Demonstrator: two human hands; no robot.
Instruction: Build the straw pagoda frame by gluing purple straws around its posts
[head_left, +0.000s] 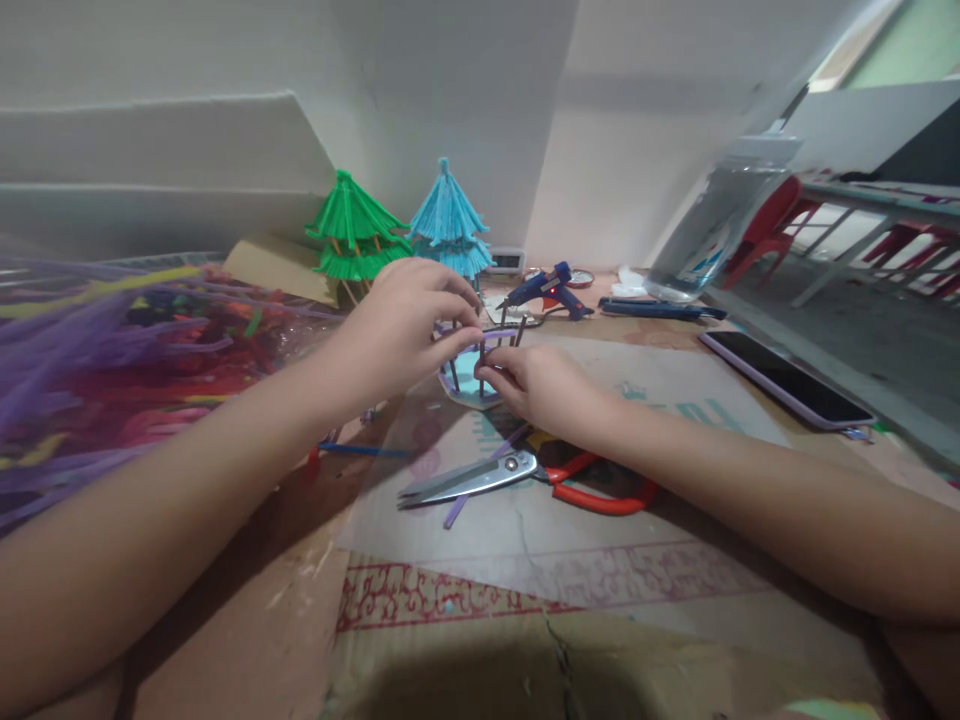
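A small model base with a light-blue floor and a purple edge stands on the sheet, with several thin dark posts rising from it. My left hand reaches over it from the left, thumb and fingers pinched on a purple pipe cleaner at post height. From the right, my right hand pinches a dark front post, its fingertips just below the left ones. Fingers partly hide the far side of the base. Below the hands lie scissors with red handles, their blades over a purple strip.
Behind stand a green tiered roof and a blue one. A blue glue gun, box cutter, phone and clear bottle sit right. Colourful pipe cleaners heap at left. A translucent sheet covers cardboard.
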